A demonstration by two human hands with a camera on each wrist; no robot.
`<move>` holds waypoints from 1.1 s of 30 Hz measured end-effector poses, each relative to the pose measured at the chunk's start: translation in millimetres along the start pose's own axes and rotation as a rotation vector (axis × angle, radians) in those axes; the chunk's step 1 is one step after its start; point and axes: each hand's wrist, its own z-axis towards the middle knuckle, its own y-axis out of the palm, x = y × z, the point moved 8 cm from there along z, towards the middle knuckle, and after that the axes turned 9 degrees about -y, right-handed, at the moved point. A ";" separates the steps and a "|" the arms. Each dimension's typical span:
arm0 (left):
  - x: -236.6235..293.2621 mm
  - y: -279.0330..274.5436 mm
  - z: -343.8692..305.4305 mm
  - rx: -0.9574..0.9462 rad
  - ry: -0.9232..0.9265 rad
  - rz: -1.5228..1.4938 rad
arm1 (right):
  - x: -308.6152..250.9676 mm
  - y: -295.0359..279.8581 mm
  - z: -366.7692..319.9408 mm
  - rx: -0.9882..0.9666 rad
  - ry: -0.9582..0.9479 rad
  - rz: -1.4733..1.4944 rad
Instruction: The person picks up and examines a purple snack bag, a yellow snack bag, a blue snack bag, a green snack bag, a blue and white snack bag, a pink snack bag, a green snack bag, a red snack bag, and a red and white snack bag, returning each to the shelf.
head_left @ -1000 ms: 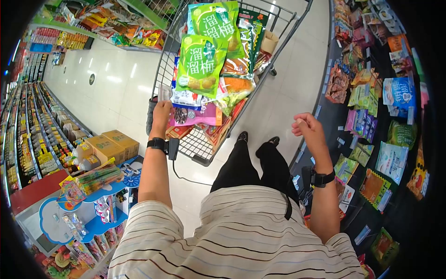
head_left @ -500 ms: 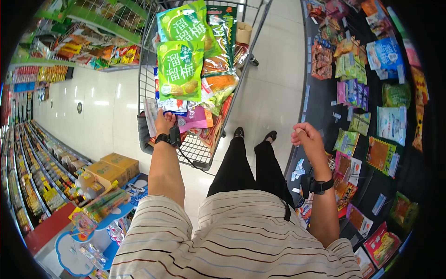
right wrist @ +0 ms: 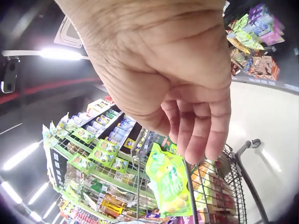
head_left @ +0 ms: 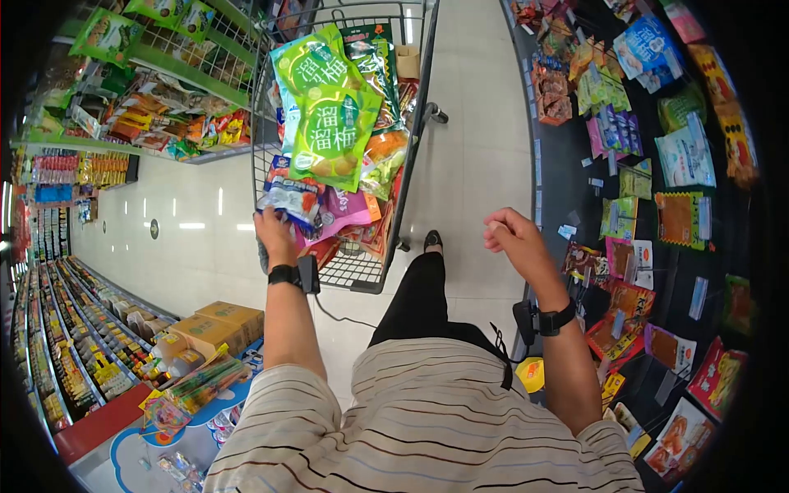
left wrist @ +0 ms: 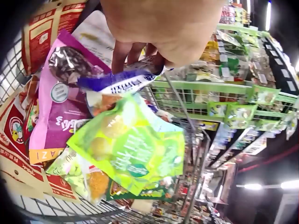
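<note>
My left hand [head_left: 275,234] is at the near left corner of the shopping cart [head_left: 362,284]. Its curled fingers grip the edge of a blue-and-white snack bag [left wrist: 119,83], whose far part lies under a green plum bag [head_left: 333,138]. Beside it is a purple bag [left wrist: 58,100] with dark fruit pictured on it. A second green plum bag [head_left: 308,59] overlaps behind the first. My right hand [head_left: 518,242] hangs in the air to the right of the cart, fingers loosely curled and holding nothing.
Shelves with hanging snack bags [head_left: 629,181] line the right side. Left are a green-edged snack rack [head_left: 164,70], a long bottle shelf [head_left: 74,329] and cardboard boxes [head_left: 218,324]. A cart wheel [head_left: 437,113] sticks out at the right. Tiled floor [head_left: 468,164] runs between.
My left hand has gone from the cart's near left corner to the blue-and-white bag, whose near end is now raised and shifted left. The right hand has moved slightly left, still empty.
</note>
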 end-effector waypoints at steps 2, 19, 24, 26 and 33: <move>42.8 -12.7 -39.8 -0.013 0.093 0.036 | -5.5 15.7 -16.7 -0.012 -0.029 0.019; 65.0 42.8 -361.5 -1.044 -0.098 -0.160 | -59.5 78.2 -194.2 0.194 -0.466 0.906; 31.1 70.7 -384.2 -1.307 -0.124 0.122 | -52.8 28.6 -255.8 0.422 -0.584 0.858; 20.3 82.1 -398.9 -1.414 -0.162 0.189 | -51.8 16.3 -283.7 0.508 -0.602 0.844; 0.3 91.0 -408.0 -1.586 -0.237 0.500 | -38.1 -0.2 -331.5 0.756 -0.565 0.770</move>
